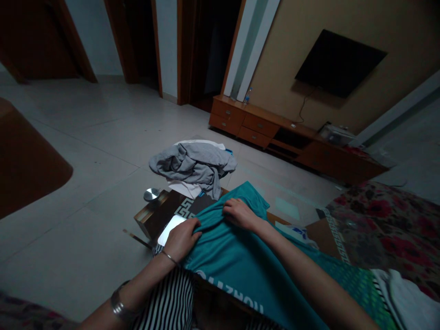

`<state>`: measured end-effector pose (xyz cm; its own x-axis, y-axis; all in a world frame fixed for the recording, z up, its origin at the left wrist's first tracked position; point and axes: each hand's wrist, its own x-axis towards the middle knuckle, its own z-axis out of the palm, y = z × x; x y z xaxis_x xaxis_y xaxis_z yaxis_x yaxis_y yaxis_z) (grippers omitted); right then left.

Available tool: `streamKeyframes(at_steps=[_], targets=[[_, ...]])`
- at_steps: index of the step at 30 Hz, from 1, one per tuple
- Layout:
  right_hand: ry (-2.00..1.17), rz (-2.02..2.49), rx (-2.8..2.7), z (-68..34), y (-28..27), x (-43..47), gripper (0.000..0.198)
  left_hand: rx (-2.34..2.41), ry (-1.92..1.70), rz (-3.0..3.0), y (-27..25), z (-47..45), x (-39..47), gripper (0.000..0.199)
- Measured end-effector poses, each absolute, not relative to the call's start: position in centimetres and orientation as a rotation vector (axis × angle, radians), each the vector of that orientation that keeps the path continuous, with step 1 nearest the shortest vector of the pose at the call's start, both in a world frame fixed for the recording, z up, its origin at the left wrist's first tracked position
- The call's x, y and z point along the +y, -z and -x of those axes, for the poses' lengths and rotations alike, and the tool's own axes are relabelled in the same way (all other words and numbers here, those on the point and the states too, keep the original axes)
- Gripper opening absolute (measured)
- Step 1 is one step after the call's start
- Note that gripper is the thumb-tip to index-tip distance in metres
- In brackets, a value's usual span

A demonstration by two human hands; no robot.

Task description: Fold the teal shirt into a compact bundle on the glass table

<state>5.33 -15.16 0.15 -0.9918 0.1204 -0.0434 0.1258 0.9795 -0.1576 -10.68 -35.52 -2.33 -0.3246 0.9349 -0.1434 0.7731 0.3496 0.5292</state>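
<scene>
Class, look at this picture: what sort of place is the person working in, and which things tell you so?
Most likely a home living room. A wall-mounted TV hangs above a low wooden cabinet, and both hands, left and right, grip a teal shirt on a low table.

grey clothes [194,166] heaped, wall television [338,62] above cabinet [275,130]

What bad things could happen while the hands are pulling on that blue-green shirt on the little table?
1. The teal shirt hangs over the table edge; with the left hand and right hand bunching it, it might slide onto the floor.
2. The small metal bowl sits at the table corner, so a tug on the cloth might knock it off.
3. The grey clothes pile lies close and could get mixed in.
</scene>
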Motion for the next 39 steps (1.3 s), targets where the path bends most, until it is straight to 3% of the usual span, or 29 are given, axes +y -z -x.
streamKeyframes(at_steps=[6,21,27,34,39], targets=[[0.437,-0.371,3.154,-3.9,0.5,-13.8,0.017,2.441,-0.451,-1.716,1.8,10.6,-35.0,0.012],[0.101,-0.47,3.073,0.3,1.1,-13.0,0.018,2.418,-0.389,-1.481,2.3,11.7,-33.0,0.014],[0.374,-0.361,3.143,-0.8,0.9,-12.8,0.018,2.408,-0.561,-1.505,2.2,11.2,-34.9,0.008],[0.748,-0.227,3.185,-0.7,-0.3,-13.2,0.023,2.369,-0.587,-1.359,1.8,10.9,-37.3,0.019],[0.62,-0.269,3.232,1.9,0.9,-15.3,0.011,2.39,-0.359,-1.32,1.5,11.5,-38.5,0.027]])
